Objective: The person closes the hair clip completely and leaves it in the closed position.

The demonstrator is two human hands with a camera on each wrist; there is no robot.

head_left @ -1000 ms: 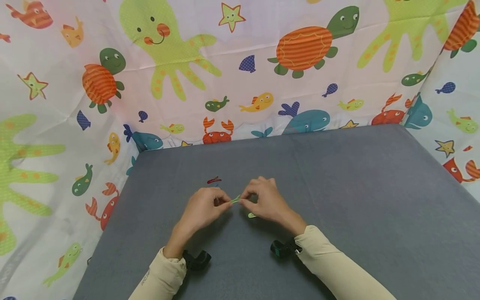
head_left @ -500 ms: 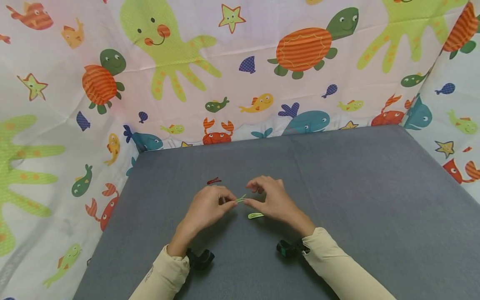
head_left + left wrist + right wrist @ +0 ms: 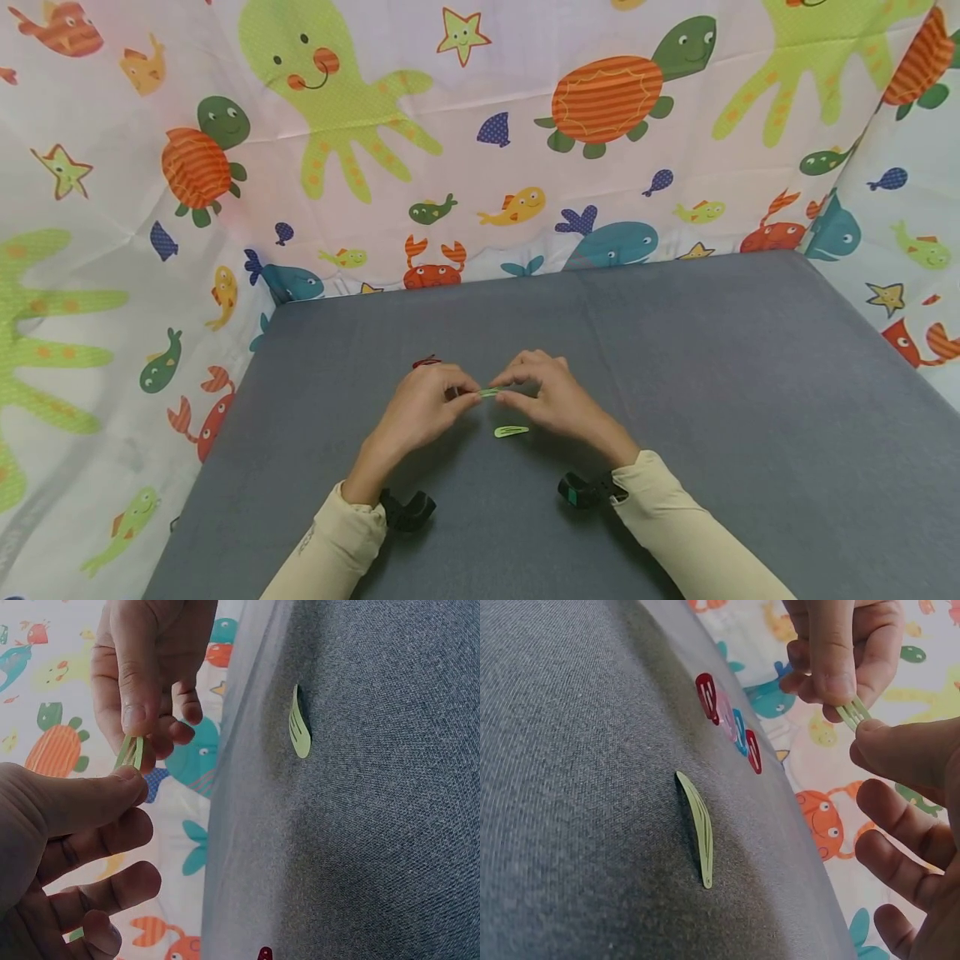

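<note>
A light green snap hair clip (image 3: 488,392) is held above the table between both hands. My left hand (image 3: 423,408) pinches one end between thumb and index finger. My right hand (image 3: 553,402) pinches the other end in the same way. In the left wrist view the clip (image 3: 130,752) shows only its middle, as the fingertips cover its ends. Its slim strips also show in the right wrist view, where the clip (image 3: 853,712) lies between the two thumbs. A second green hair clip (image 3: 512,432) lies on the table below the hands.
Beyond my left hand lies a red hair clip (image 3: 426,361). The right wrist view shows a row there: a red clip (image 3: 706,696), a pink clip (image 3: 725,720), a blue clip (image 3: 739,733) and another red one. A patterned curtain (image 3: 465,125) borders the grey table (image 3: 712,375).
The right index finger lifted off the green clip, then came back onto it. The clip's strips stood spread apart before and lie closer together now. Both hands shifted slightly right.
</note>
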